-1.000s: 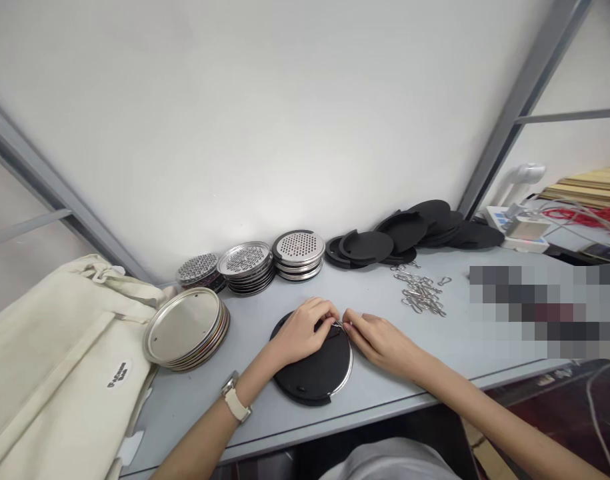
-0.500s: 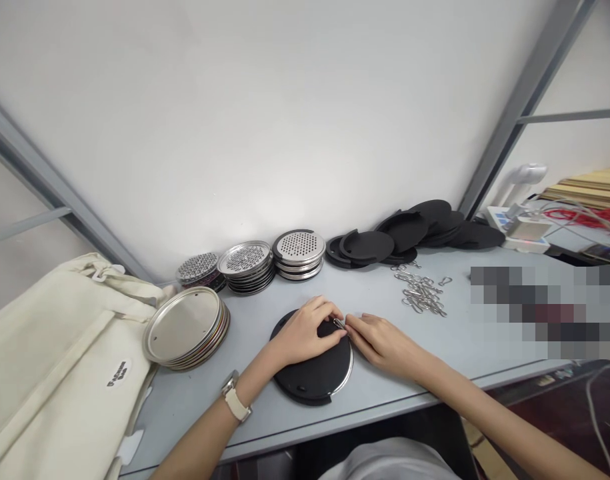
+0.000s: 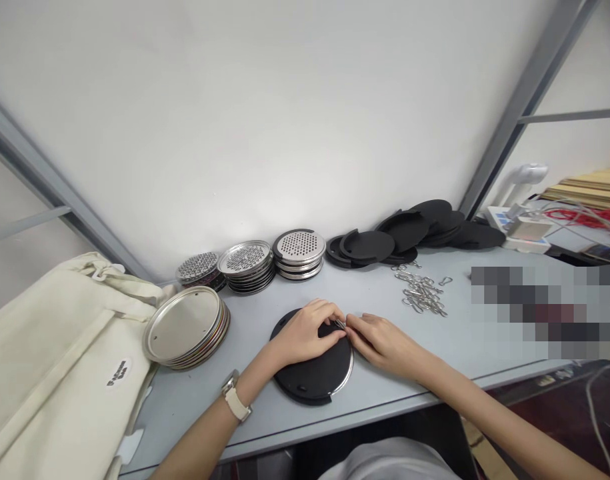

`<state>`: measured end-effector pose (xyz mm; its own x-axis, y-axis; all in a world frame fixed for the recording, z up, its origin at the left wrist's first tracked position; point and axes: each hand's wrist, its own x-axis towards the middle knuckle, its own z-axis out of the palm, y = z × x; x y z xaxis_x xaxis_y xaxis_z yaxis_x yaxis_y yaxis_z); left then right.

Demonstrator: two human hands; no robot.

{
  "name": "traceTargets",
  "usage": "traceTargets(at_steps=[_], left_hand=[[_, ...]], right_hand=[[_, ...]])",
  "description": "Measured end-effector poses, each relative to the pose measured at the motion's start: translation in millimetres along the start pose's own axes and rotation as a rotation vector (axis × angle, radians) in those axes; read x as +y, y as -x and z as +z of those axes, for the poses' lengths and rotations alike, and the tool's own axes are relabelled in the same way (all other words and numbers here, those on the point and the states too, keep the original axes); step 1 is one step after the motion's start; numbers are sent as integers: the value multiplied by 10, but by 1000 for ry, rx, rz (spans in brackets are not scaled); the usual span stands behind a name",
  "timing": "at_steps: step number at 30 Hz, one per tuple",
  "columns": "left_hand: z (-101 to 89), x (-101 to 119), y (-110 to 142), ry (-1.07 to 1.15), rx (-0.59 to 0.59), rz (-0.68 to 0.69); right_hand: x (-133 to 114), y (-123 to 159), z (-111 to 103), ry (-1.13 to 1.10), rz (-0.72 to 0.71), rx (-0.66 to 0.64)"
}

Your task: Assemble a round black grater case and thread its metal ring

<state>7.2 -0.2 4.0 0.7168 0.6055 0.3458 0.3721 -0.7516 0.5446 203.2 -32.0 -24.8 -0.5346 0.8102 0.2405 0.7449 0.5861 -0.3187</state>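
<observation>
A round black cover (image 3: 309,377) with a strip of metal rim showing lies flat near the table's front edge. Over it is my left hand (image 3: 312,330), its thumb and fingers pinching a small metal carabiner clip (image 3: 339,325). From the right, my right hand (image 3: 379,340) pinches at the same clip, its fingertips meeting those of the left. Fingers cover much of the clip, so whether its gate stands open cannot be seen. To the right, a heap of similar clips (image 3: 422,295) is spread on the tabletop.
Stacks of perforated metal discs (image 3: 299,247) and plain metal discs (image 3: 185,327) stand back and left. More black covers (image 3: 405,230) overlap along the wall. A cream bag (image 3: 59,360) fills the left side. A power strip (image 3: 525,233) sits at far right.
Both hands stay in nearly the same place. The clip has shifted very slightly between the fingertips; the black cover has not moved.
</observation>
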Motion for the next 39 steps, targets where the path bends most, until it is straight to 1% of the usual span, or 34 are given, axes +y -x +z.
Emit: traceTargets(at_steps=[10, 28, 39], left_hand=[[5, -10, 3, 20, -2, -14], [9, -9, 4, 32, 10, -11], [9, -4, -1, 23, 17, -13]], right_hand=[[8, 22, 28, -49, 37, 6], [18, 21, 47, -72, 22, 18], [4, 11, 26, -75, 38, 31]])
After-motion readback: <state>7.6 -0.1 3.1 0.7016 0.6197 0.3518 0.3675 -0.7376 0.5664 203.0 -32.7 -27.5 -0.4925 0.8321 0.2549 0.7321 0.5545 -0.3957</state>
